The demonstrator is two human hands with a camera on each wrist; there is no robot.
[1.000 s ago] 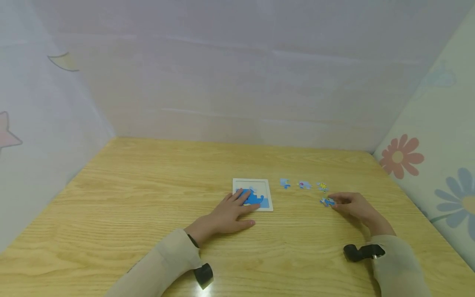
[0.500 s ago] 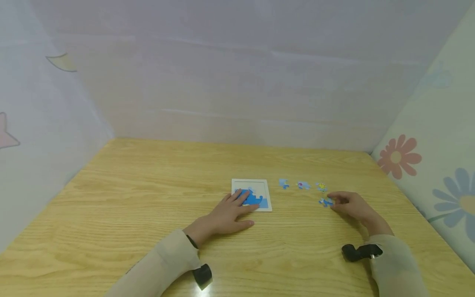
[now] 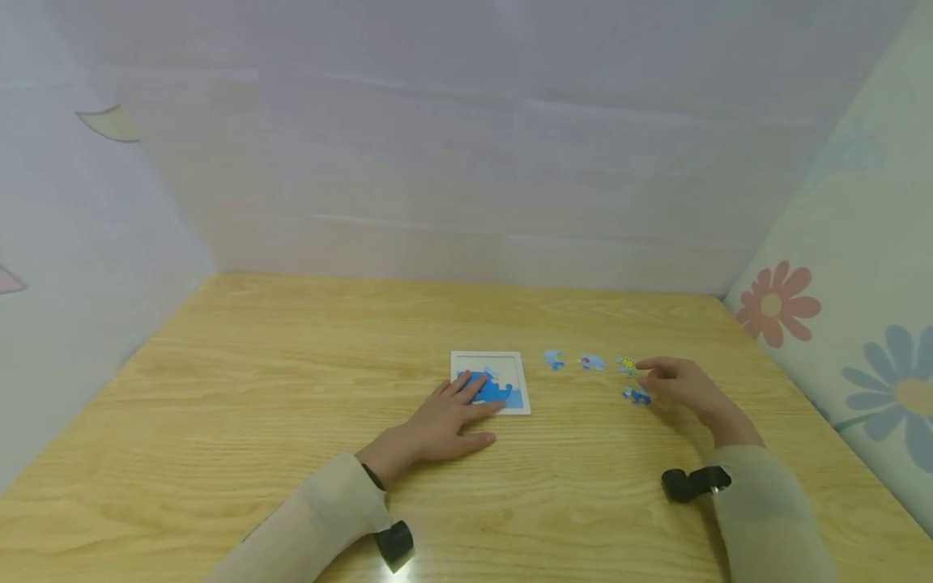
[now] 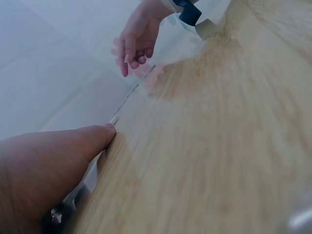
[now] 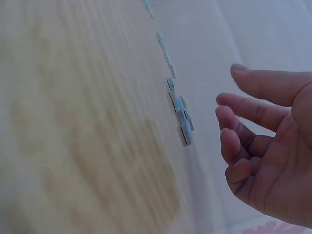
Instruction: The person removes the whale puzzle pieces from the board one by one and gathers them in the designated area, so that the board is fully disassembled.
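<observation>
Resting flat on the puzzle tray (image 3: 510, 360), the left hand (image 3: 445, 421) presses its blue pieces with straight fingers, while the right hand (image 3: 678, 385) hovers loose and empty, just over a blue puzzle piece (image 3: 637, 395) on the table (image 3: 291, 389).

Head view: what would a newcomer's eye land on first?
The small white-framed puzzle tray with blue pieces filled in, mid-table on the light wooden table, with the left hand resting flat on its near left corner. To its right lies a row of loose blue puzzle pieces, where the right hand hovers with relaxed fingers, holding nothing, just beside the nearest loose blue piece.
</observation>
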